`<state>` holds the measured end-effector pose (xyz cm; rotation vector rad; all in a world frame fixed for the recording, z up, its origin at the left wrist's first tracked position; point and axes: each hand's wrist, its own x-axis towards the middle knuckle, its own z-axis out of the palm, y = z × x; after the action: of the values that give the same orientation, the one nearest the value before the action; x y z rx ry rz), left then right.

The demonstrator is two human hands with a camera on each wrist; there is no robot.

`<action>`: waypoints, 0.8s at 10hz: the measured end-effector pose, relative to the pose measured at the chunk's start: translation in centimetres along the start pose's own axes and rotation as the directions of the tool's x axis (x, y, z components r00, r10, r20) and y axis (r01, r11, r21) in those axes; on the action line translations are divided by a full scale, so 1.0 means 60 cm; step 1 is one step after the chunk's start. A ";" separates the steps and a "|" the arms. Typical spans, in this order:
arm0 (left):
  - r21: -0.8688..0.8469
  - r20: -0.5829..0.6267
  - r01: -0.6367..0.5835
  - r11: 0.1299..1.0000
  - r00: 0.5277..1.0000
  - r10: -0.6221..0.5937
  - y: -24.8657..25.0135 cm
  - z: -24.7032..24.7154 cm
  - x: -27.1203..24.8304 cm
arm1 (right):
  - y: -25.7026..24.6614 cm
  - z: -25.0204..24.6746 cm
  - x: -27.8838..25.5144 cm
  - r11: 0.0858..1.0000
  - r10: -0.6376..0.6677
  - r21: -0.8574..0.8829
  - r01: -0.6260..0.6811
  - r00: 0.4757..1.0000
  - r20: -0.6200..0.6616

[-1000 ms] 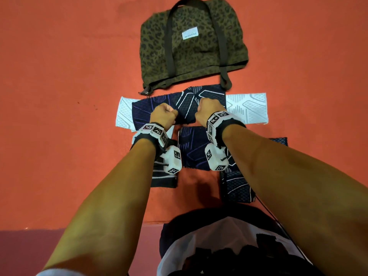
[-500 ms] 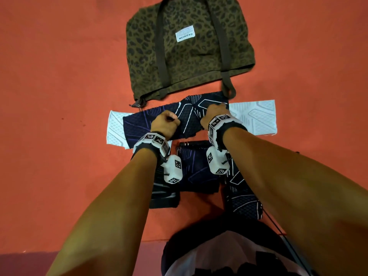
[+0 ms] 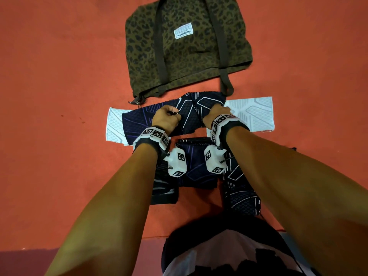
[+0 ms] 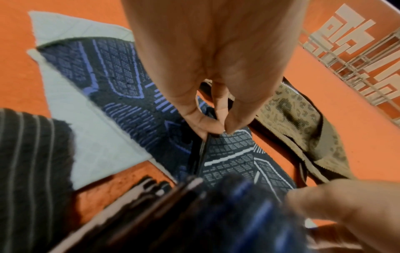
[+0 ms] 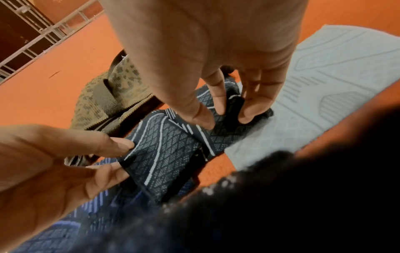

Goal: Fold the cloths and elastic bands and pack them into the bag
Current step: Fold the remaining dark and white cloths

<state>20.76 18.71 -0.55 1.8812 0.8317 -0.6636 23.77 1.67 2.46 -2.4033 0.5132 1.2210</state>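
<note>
The left hand (image 3: 166,120) and right hand (image 3: 214,114) both pinch a dark navy knit cloth (image 3: 189,114), a stretchy, mesh-textured band with white and purple line patterns; each grip is clenched on a raised fold of it, thumb against fingertips (image 4: 204,130), as both wrist views show. This cloth lies across a long white knit strip (image 3: 253,114) with an embossed diamond and hexagon pattern, whose ends stick out at 9 and 3 o'clock of the hands. At 12 o'clock, just beyond the cloth and touching its far edge with a strap loop, lies the bag (image 3: 185,46): flat, soft, olive fabric with a leopard print, 2 dark brown webbing straps and a white sewn label reading FASHION. At 6 o'clock of the hands, under the wrists, rest 3 more dark pieces: a striped folded cloth (image 3: 163,188) on the left, a navy folded stack (image 3: 196,170) in the middle, and a diamond-mesh band (image 3: 241,196) on the right. Everything rests on a matte orange floor (image 3: 59,96).
</note>
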 end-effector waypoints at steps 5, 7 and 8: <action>-0.036 -0.053 -0.130 0.991 0.990 0.128 0.003 -0.041 -0.078 | -0.013 -0.027 -0.124 0.981 -0.190 0.016 0.195 0.971 -0.145; -0.017 -0.152 -0.191 0.982 0.971 0.186 0.009 -0.067 -0.156 | -0.001 -0.005 -0.185 0.935 -0.342 0.009 0.353 0.913 -0.224; 0.013 -0.196 -0.242 0.970 0.951 0.240 0.009 -0.084 -0.187 | 0.005 -0.003 -0.210 0.896 -0.429 0.005 0.444 0.871 -0.239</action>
<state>14.69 20.13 10.04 2.0197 0.7095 -0.3249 16.78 3.09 12.85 -2.4400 0.0521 0.7225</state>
